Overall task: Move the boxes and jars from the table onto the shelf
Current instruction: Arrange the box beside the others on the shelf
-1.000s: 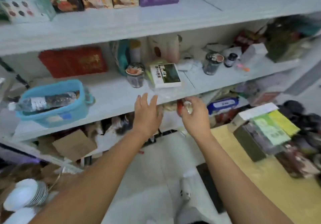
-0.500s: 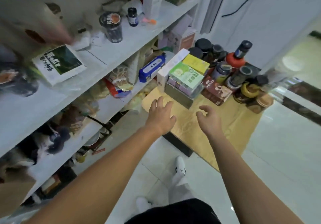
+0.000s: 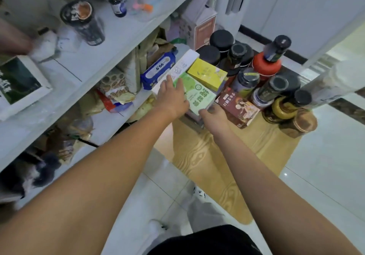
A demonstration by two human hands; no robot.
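On the small wooden table (image 3: 217, 156) stand a light green box (image 3: 200, 94), a long white box (image 3: 184, 65), a yellow box (image 3: 207, 74), a brown-red box (image 3: 240, 107) and several dark-lidded jars (image 3: 222, 39). A red-capped bottle (image 3: 266, 66) and a yellow-lidded jar (image 3: 280, 109) stand among them. My left hand (image 3: 173, 96) lies with spread fingers on the green box's left side. At the box's near corner is my right hand (image 3: 215, 118), its fingers curled out of sight. The white shelf (image 3: 88, 61) is to the left.
The middle shelf board holds a dark lidded cup (image 3: 83, 21), a small dark bottle (image 3: 116, 1) and a white-and-green box (image 3: 17, 84). A blue wipes pack (image 3: 158, 70) and crumpled bags fill the lower board. White tiled floor lies right of the table.
My view swung from the shelf to the table. Both hands came away from the shelf and reached forward onto the green box; the small item in my right hand is gone.
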